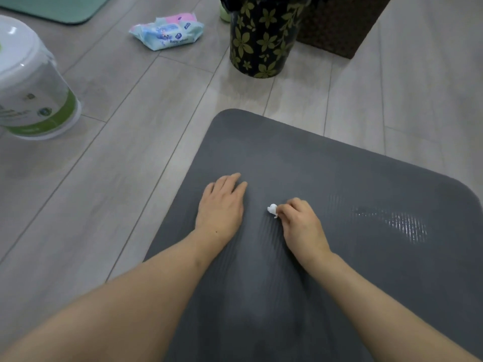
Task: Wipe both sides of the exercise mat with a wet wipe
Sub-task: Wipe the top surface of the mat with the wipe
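On the floor: the exercise mat (326, 257) lies flat, under both hands and stretching away to the right and toward the person.
Long axis: cannot tell; its near end runs out of view.
Left hand (222, 205): flat on the mat, fingers straight, holding nothing.
Right hand (300, 223): fingers curled round a small bunched wet wipe (272, 209) that touches the mat.
Nearer to unwiped ground: probably the right hand, with the wet sheen just to its right.
Mat's look: dark grey, finely ribbed, rounded corners.
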### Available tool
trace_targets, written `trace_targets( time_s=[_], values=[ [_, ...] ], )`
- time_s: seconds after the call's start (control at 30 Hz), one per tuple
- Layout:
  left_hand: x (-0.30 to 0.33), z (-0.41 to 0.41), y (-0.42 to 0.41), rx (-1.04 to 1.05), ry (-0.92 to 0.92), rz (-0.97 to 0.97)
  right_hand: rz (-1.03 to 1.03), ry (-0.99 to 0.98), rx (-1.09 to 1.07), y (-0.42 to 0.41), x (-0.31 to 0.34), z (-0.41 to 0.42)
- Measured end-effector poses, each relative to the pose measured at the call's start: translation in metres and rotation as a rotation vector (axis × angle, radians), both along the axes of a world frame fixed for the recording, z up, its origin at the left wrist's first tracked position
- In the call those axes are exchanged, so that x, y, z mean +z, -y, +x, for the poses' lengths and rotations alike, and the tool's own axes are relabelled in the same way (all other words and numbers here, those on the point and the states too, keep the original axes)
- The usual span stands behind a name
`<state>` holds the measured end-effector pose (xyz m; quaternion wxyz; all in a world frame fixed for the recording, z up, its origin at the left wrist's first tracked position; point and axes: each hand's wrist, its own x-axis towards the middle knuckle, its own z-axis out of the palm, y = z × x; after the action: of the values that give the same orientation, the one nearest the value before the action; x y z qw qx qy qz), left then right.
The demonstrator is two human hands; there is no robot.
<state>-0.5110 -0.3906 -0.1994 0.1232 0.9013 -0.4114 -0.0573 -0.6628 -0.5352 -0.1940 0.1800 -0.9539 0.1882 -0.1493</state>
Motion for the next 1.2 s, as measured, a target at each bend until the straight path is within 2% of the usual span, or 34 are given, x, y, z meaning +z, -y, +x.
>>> trace_targets(
  time_s=[0.1,0.23,0.37,0.5,0.63,0.77,0.87,0.97,1.03,1.1,1.2],
  values=[
    [-0.011,0.003,0.032,0.026,-0.083,-0.149,-0.035,0.023,0.061,0.004,-0.006,0.003],
    [-0.029,0.015,0.053,0.045,-0.032,-0.052,-0.089,0.085,0.041,0.044,-0.015,0.046],
    [-0.034,0.015,0.057,0.059,-0.013,-0.008,-0.168,0.113,0.018,0.122,-0.024,0.135],
    [-0.032,0.019,0.058,0.03,-0.011,0.032,-0.125,0.09,-0.119,0.172,-0.019,0.194],
    [-0.031,0.019,0.059,0.015,-0.018,0.065,-0.046,0.129,-0.004,0.124,-0.01,0.142],
    [-0.031,0.02,0.061,0.01,0.01,0.077,0.039,0.014,0.189,0.076,-0.004,0.075],
    [-0.031,0.021,0.059,-0.005,0.02,0.088,-0.047,0.043,0.207,0.105,-0.009,0.125],
    [-0.031,0.021,0.058,-0.006,0.027,0.115,-0.104,0.118,0.043,0.145,-0.016,0.21],
    [-0.031,0.021,0.059,-0.015,0.023,0.124,-0.113,0.105,-0.054,0.156,-0.014,0.235],
    [-0.031,0.02,0.06,-0.01,0.014,0.124,-0.069,0.1,-0.017,0.138,-0.011,0.211],
    [-0.03,0.021,0.06,-0.013,0.013,0.126,0.072,0.044,0.16,0.081,0.001,0.122]
  ],
)
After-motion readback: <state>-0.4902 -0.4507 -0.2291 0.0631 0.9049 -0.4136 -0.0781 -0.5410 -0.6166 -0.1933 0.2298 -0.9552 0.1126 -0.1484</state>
